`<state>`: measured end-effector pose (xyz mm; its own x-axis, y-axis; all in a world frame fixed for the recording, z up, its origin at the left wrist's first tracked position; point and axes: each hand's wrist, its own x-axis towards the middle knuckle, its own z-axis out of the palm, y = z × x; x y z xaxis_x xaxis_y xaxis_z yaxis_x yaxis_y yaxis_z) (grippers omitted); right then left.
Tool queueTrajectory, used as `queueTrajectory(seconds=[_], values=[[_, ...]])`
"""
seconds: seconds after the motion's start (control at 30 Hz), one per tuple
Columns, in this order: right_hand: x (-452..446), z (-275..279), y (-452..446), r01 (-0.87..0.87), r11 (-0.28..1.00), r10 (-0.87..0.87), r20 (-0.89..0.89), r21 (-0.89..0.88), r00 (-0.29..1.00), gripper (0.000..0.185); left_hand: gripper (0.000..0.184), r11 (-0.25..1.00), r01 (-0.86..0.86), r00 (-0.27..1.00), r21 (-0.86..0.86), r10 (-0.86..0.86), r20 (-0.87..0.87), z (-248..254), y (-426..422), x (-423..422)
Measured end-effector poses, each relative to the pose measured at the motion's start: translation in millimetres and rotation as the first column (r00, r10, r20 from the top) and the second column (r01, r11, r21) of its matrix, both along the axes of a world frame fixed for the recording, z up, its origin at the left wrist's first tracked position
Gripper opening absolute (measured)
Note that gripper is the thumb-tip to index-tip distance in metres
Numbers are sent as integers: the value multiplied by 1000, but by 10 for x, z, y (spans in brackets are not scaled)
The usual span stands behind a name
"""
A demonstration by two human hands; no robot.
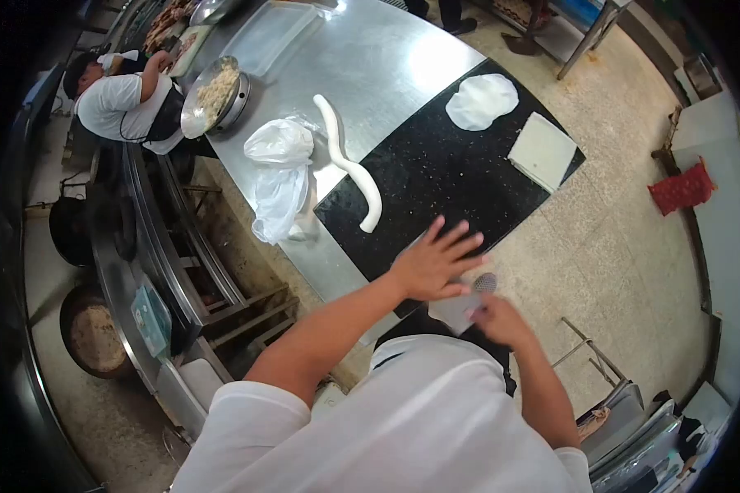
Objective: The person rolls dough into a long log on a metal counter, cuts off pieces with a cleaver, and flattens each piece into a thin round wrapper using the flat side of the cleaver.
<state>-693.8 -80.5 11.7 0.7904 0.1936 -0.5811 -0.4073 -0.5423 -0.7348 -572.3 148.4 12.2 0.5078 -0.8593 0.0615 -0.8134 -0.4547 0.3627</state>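
My left hand is open, its fingers spread above the near edge of the black work board. Close beside it, my right hand is closed on a blurred tool. The tool has a grey dotted end, and a pale flat part shows by my fingers; I cannot make out its exact kind. A long white dough rope lies curved across the board's left edge onto the steel table. Farther back on the board are a thin round dough sheet and a stack of square white sheets.
Clear plastic bags sit left of the dough rope on the steel table. Beyond them are a metal bowl of crumbly food and a clear tray. A co-worker stands at the left. Woks line the left side.
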Motion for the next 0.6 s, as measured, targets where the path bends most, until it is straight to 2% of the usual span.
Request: queueTrajectory(seconds=[0.03, 0.07, 0.13, 0.17, 0.2, 0.27, 0.3, 0.37, 0.4, 0.43, 0.47, 0.5, 0.53, 0.57, 0.6], values=[[-27, 54, 159, -106, 994, 107, -14, 36, 994, 37, 73, 995, 60, 997, 75, -56, -57, -9, 48, -50], [53, -51, 164, -103, 994, 104, -22, 34, 994, 37, 73, 995, 63, 996, 72, -58, -65, -75, 37, 43], [99, -159, 236, -28, 999, 24, 107, 39, 994, 37, 71, 989, 138, 990, 45, -135, -50, -94, -9, 136], [139, -142, 195, -47, 999, 47, 6, 28, 999, 39, 71, 985, 168, 982, 40, -164, -89, -86, -7, 137], [423, -16, 90, -62, 998, 62, -79, 4, 995, 42, 71, 985, 163, 986, 53, -161, -37, -83, -88, 301], [746, -104, -62, -67, 997, 61, -134, -41, 989, 49, 71, 991, 123, 990, 50, -126, 63, -127, -247, 622], [855, 2, -91, -57, 997, 51, -115, -53, 992, 49, 71, 991, 131, 988, 42, -134, 83, -118, -313, 720], [996, 259, -84, -57, 987, 24, -206, -153, 978, 52, 72, 998, 46, 993, 39, -50, 110, -108, -414, 842], [779, 90, -52, -15, 991, 16, 8, -133, 1000, 55, 72, 999, 46, 992, 26, -48, 118, -92, -397, 772], [499, 59, -5, -36, 992, 36, -4, -122, 999, 55, 72, 999, 41, 994, 22, -43, 102, -47, -319, 641], [235, 74, 47, -64, 992, 63, -11, -108, 998, 57, 71, 972, 225, 974, 65, -227, 23, 22, -193, 471], [10, 123, 108, -50, 999, 51, -38, 19, 998, 73, 70, 909, 407, 913, 92, -402, -65, 53, -100, 306], [-237, 48, 262, 25, 1000, -26, -71, -16, 997, 93, 69, 880, 473, 878, 39, -467, -105, -18, -43, 150], [-378, -33, 383, -34, 989, 28, -43, -142, 999, 110, 69, 840, 543, 830, -22, -541, -135, -136, -37, 105], [-242, 78, 433, 20, 982, -44, -123, -186, 991, 107, 70, 831, 556, 830, 3, -556, -43, -186, -93, 177]])
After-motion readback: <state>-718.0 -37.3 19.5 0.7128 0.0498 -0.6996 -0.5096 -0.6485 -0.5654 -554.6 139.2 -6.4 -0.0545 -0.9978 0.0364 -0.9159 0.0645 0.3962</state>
